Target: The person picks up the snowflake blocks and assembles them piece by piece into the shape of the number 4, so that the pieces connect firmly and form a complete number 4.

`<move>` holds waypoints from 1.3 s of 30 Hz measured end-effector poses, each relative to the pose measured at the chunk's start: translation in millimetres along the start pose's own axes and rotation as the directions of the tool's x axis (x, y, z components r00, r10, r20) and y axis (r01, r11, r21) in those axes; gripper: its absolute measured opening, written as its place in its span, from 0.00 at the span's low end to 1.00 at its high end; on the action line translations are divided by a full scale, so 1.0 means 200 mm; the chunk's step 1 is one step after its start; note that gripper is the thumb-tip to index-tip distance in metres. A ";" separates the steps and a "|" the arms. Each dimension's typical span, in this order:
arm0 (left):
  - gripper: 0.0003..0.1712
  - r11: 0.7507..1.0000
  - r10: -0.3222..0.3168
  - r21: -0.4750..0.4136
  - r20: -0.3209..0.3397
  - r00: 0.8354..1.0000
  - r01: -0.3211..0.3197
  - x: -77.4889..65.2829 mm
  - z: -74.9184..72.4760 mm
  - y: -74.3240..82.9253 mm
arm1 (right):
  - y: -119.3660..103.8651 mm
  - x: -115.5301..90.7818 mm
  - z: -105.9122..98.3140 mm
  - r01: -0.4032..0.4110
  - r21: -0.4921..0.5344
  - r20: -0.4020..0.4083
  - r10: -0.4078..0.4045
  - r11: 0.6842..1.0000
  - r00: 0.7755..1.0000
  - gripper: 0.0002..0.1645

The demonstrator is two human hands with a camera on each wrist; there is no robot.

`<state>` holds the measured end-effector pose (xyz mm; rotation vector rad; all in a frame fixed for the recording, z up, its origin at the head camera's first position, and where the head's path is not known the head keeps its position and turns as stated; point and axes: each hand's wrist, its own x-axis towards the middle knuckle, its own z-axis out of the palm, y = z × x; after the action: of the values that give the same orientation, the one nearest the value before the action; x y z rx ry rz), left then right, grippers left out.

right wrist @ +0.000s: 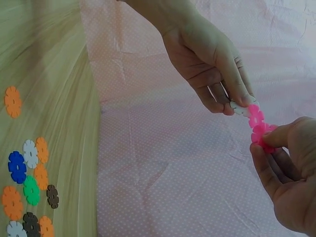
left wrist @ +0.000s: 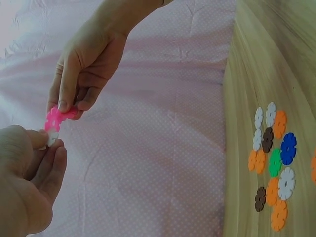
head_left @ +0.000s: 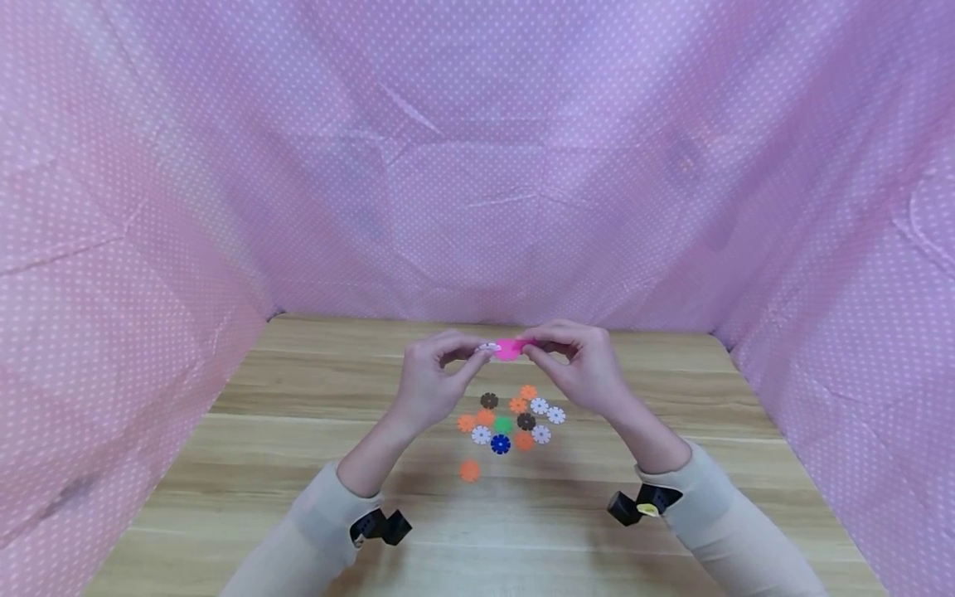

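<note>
Held up above the wooden table, a white notched disc (right wrist: 241, 109) and pink notched discs (left wrist: 54, 118) form a short chain. My left hand (head_left: 438, 377) pinches the white disc between thumb and fingers at one end. The thumb and fingertips of my right hand (head_left: 580, 365) pinch the pink end. In the right wrist view, two pink discs (right wrist: 256, 117) show edge to edge, the outer one partly hidden by the right fingers. The white disc meets the nearer pink one at its rim.
Below the hands, loose notched discs lie in a cluster: several orange (head_left: 525, 441) and white (head_left: 481, 435), two brown (head_left: 488, 400), a green (head_left: 503, 424) and a blue (head_left: 501, 444). One orange disc (head_left: 469, 471) lies apart, nearer. Pink dotted cloth (head_left: 485, 207) surrounds the table (head_left: 298, 390).
</note>
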<state>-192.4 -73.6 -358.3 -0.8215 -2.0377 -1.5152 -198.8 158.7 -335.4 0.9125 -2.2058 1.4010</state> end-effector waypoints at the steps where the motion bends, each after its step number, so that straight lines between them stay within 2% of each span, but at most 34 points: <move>1: 0.06 1.000 -0.003 -0.008 -0.004 1.000 0.003 0.00 0.00 0.00 | 0.00 0.00 0.00 -0.003 0.004 -0.004 0.003 1.000 1.000 0.10; 10: 0.06 0.999 -0.009 -0.033 -0.015 1.000 0.008 0.01 0.00 0.00 | 0.01 0.00 0.00 -0.015 0.039 0.001 0.015 0.999 1.000 0.14; 16: 0.06 0.998 -0.007 -0.058 -0.027 1.000 0.005 0.01 -0.03 -0.01 | 0.02 -0.01 -0.02 -0.060 -0.009 0.041 0.061 0.998 0.997 0.20; 19: 0.07 0.996 0.006 -0.084 -0.037 0.999 -0.009 0.02 -0.05 -0.02 | 0.05 -0.02 -0.03 -0.102 -0.047 0.056 0.105 0.994 0.993 0.19; 23: 0.08 0.994 0.017 -0.110 -0.038 0.999 -0.021 0.02 -0.05 -0.03 | 0.10 -0.06 -0.04 -0.151 -0.105 0.089 0.161 0.983 0.983 0.14; 27: 0.09 0.993 0.019 -0.114 -0.039 0.999 -0.024 0.01 -0.06 -0.03 | 0.16 -0.09 -0.03 -0.164 -0.155 0.145 0.186 0.974 0.972 0.12; 36: 0.07 0.993 0.014 -0.119 -0.047 0.999 -0.019 0.01 -0.08 -0.02 | 0.29 -0.14 0.08 -0.178 -0.190 0.303 0.230 0.966 0.925 0.10; 39: 0.07 0.994 0.012 -0.107 -0.046 0.999 -0.017 0.01 -0.08 -0.01 | 0.32 -0.15 0.11 -0.169 -0.196 0.323 0.226 0.966 0.919 0.09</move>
<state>-193.7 -89.6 -353.6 -0.8337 -1.9277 -1.6325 -220.2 167.2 -406.3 0.9558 -2.6980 1.1876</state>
